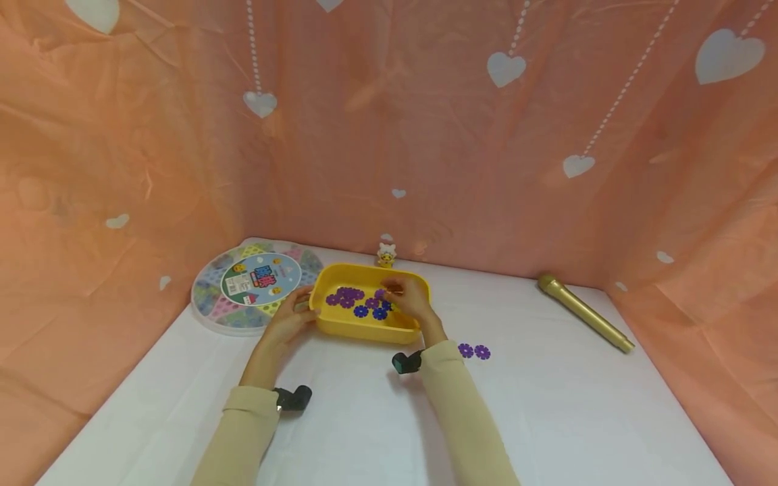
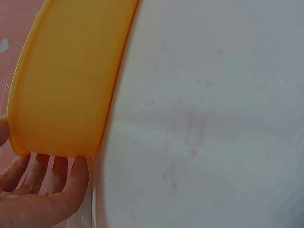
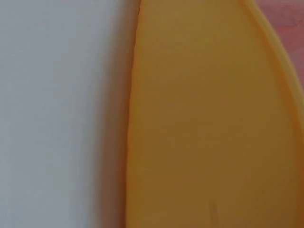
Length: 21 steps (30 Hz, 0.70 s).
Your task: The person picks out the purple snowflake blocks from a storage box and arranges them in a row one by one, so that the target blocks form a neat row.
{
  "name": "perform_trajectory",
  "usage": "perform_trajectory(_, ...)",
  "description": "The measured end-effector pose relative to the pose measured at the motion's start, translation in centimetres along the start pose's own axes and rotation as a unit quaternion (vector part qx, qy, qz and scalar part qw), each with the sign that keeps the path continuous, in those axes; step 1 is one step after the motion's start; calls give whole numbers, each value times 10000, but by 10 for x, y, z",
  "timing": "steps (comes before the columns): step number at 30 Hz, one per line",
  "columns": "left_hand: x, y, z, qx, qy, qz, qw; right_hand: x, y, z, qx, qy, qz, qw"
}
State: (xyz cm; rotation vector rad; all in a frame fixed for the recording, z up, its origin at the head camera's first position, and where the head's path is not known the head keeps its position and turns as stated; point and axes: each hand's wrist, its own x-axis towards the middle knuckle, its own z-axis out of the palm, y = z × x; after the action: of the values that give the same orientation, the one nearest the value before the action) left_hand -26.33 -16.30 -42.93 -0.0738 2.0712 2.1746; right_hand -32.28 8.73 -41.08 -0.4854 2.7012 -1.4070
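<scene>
A yellow plastic basin (image 1: 365, 329) sits on the white table and holds several purple and blue flower-shaped discs (image 1: 361, 311). My left hand (image 1: 292, 317) grips the basin's left end. In the left wrist view its fingers (image 2: 78, 178) lie against the outside of the end wall, and the thumb is at the rim. My right hand (image 1: 410, 298) reaches inside the basin at the right, fingers bent down among the discs. A purple disc (image 1: 379, 294) shows at its fingertips; whether they pinch it is unclear. The right wrist view shows only the basin's outer wall (image 3: 204, 118).
A round, clear-edged case (image 1: 261, 277) with colourful sections lies left of the basin. Behind the basin stands a small figurine (image 1: 386, 255). Two purple discs (image 1: 482, 352) lie beside the right sleeve. A gold microphone (image 1: 586, 314) rests at the right. Orange curtain (image 1: 437, 148) encloses the table.
</scene>
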Motion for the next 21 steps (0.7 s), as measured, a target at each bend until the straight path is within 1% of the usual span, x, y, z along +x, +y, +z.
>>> perform_trajectory(5,0,0,1,-31,16,37,10000,6,7,7,-461,-410,212,9979)
perform_trajectory(9,0,0,1,-75,29,-14,10000,6,6,12,-957,-632,320,9929)
perform_trajectory(15,0,0,1,-126,91,-114,9998,8,7,16,-1581,-718,245,9845)
perform_trajectory(18,0,-1,0,-103,96,-113,9998,9,7,17,-1758,-689,267,9816)
perform_trajectory(21,0,-1,0,-72,100,-86,9999,10,7,16,-1820,-643,266,9808)
